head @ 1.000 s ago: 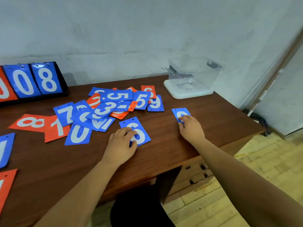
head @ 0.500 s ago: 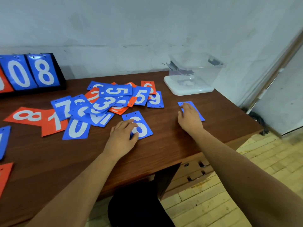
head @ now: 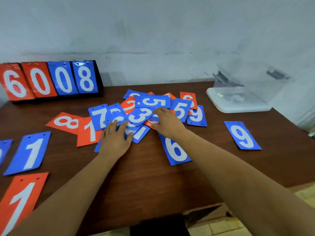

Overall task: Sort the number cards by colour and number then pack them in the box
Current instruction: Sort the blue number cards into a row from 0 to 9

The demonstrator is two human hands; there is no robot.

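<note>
A wooden desk (head: 153, 176) is set against a whitewashed wall (head: 153, 31); a flip scoreboard (head: 51, 80) back left, a clear box (head: 247, 92) back right. The card pile (head: 153, 103) mid-desk is pressed by left hand (head: 115, 138) and right hand (head: 166, 122), fingers flat, nothing gripped. A blue 9 card (head: 242, 135) is laid apart, pointing far-left.

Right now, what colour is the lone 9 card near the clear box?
Blue rectangular 9 card, white numeral; head view.

1. Left hand (head: 115, 138) lies flat on the near-left edge of the pile (head: 153, 103).
2. Right hand (head: 167, 122) rests on the pile's right side.
3. Blue 6 (head: 176, 150) lies just before the pile, and blue 9 (head: 242, 135) well right of it.
</note>
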